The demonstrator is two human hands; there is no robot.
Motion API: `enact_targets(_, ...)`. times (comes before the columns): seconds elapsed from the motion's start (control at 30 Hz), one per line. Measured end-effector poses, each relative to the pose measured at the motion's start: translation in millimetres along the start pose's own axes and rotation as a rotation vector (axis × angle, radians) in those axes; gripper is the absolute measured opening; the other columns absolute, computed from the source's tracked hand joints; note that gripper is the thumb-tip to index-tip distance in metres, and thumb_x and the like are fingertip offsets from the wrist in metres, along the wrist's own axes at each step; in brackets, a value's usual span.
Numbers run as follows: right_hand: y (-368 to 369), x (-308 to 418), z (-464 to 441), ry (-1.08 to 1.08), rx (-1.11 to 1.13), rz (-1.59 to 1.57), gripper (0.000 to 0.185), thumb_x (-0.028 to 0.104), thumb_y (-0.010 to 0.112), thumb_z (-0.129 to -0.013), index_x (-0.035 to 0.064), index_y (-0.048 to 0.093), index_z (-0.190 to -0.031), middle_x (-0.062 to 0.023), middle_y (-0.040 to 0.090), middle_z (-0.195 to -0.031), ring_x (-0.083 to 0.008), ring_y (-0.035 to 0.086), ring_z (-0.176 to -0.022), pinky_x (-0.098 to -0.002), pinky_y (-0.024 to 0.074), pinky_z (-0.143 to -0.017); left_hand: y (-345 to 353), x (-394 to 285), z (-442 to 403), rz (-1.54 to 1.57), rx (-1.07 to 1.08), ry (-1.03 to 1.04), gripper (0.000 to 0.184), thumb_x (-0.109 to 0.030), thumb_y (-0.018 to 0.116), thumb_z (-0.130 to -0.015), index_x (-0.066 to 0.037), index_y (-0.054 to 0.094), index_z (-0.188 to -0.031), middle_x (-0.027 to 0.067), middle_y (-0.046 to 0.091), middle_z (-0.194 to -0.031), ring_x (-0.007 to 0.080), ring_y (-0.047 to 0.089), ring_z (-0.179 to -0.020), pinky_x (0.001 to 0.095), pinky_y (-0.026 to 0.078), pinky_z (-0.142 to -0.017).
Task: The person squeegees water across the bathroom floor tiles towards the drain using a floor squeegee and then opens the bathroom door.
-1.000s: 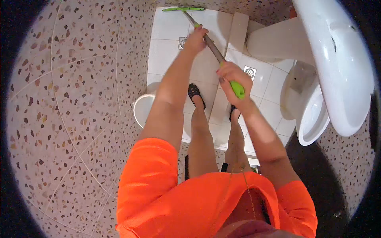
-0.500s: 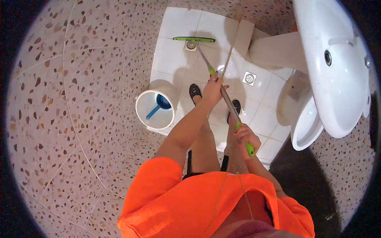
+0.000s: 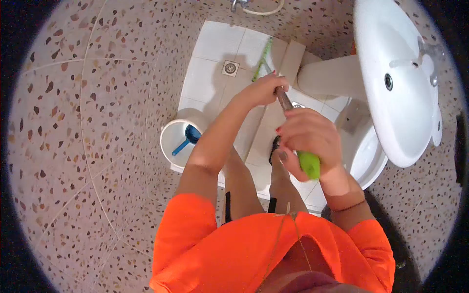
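The left hand hides a bit of the long grey metal stick, its thin green wiper is blurry, and the top edge cuts the silver metal tap.

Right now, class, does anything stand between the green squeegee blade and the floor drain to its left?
Nothing visible does: only tiled floor lies between the green squeegee blade and the floor drain. The left hand, gripping the squeegee handle, is below that gap in the picture.
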State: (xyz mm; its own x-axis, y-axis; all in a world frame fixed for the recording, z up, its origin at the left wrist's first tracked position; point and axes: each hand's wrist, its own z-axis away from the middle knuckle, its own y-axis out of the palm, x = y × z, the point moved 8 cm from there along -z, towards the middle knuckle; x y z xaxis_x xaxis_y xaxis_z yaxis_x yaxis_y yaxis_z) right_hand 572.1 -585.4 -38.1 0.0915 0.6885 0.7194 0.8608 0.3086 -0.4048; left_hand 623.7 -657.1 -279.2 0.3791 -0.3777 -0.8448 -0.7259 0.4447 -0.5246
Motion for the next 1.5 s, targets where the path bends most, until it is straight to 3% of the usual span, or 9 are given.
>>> enact_targets(0.23,123,-84,-61,0.341,-0.12,0.063,0.011,0.013,0.067,-0.062,0.0107,0.057,-0.066,-0.0077,0.056,-0.064,-0.0283,0.056,-0.059,-0.0377,0.044,-0.054,-72,35,18,0.554,-0.09,0.188,0.024,0.007,0.062,-0.066,-0.008,0.059,-0.084,0.0009,0.052,-0.069,0.0124,0.051,-0.066,0.026,0.043,-0.07)
enact_targets(0.37,226,-87,-75,0.227,0.035,-0.296,0.015,0.008,0.067,-0.057,0.0142,0.054,-0.057,0.0007,0.055,-0.057,-0.021,0.052,-0.051,-0.0302,0.0394,-0.047,-101,94,79,1.168,-0.312,-0.26,0.022,-0.003,0.058,-0.075,-0.004,0.059,-0.097,0.0086,0.053,-0.106,0.0171,0.052,-0.095,0.0272,0.041,-0.085)
enact_targets(0.43,273,-71,-58,0.258,0.195,-0.32,0.016,0.016,0.067,-0.05,0.0166,0.053,-0.057,0.0024,0.053,-0.057,-0.0212,0.052,-0.053,-0.032,0.038,-0.046,-76,145,101,0.457,-0.015,-0.098,0.015,-0.01,0.069,-0.071,-0.004,0.056,-0.074,0.0097,0.053,-0.075,0.0211,0.053,-0.07,0.0307,0.045,-0.067)
enact_targets(0.6,340,-11,-67,0.164,0.386,-0.383,0.023,0.022,0.066,-0.047,0.0172,0.049,-0.062,0.0026,0.046,-0.059,-0.0205,0.05,-0.054,-0.0341,0.0346,-0.043,-93,158,199,0.327,-0.005,-0.381,0.016,-0.01,0.07,-0.072,-0.005,0.056,-0.076,0.0181,0.058,-0.108,0.0317,0.05,-0.113,0.0372,0.045,-0.086)
enact_targets(0.93,387,19,-75,0.186,0.385,-0.425,0.03,0.025,0.064,-0.041,0.0152,0.046,-0.063,0.0005,0.045,-0.06,-0.0216,0.05,-0.055,-0.0357,0.0359,-0.044,-126,151,258,0.232,-0.109,-0.385,0.015,-0.014,0.07,-0.073,-0.005,0.059,-0.079,0.016,0.053,-0.12,0.0314,0.053,-0.108,0.0358,0.043,-0.089)
enact_targets(1.13,405,32,-66,0.146,0.69,-0.231,0.027,0.025,0.065,-0.043,0.015,0.052,-0.064,0.0003,0.052,-0.064,-0.0223,0.054,-0.059,-0.0365,0.0419,-0.048,-77,173,279,1.355,-0.101,-0.958,0.003,-0.003,0.059,-0.077,-0.004,0.061,-0.08,0.0113,0.058,-0.102,0.0178,0.056,-0.089,0.0305,0.044,-0.084)
enact_targets(1.2,381,31,-88,0.052,0.732,-0.295,0.022,0.025,0.066,-0.051,0.0147,0.057,-0.068,-0.0008,0.057,-0.068,-0.0231,0.057,-0.064,-0.037,0.0457,-0.054,-129,150,239,0.528,-0.57,-0.372,0.005,-0.002,0.057,-0.079,-0.004,0.06,-0.081,0.0094,0.057,-0.089,0.0161,0.055,-0.083,0.0268,0.045,-0.077)
enact_targets(1.33,343,-56,-113,0.116,0.64,-0.029,0.019,0.023,0.068,-0.052,0.0141,0.056,-0.064,-0.0053,0.057,-0.067,-0.0261,0.057,-0.066,-0.0395,0.0445,-0.056,-171,164,135,0.14,-0.618,-0.068,0.011,-0.002,0.065,-0.077,-0.004,0.058,-0.086,0.0055,0.055,-0.083,0.0117,0.051,-0.073,0.0203,0.044,-0.062)
enact_targets(1.5,319,-100,-84,0.19,0.597,-0.196,0.023,0.023,0.067,-0.046,0.0144,0.054,-0.063,-0.0048,0.053,-0.063,-0.0275,0.055,-0.064,-0.04,0.0411,-0.054,-140,197,108,0.213,-0.332,-0.186,0.033,-0.01,0.068,-0.075,-0.004,0.057,-0.106,0.0096,0.06,-0.089,0.0173,0.056,-0.079,0.0282,0.046,-0.073)
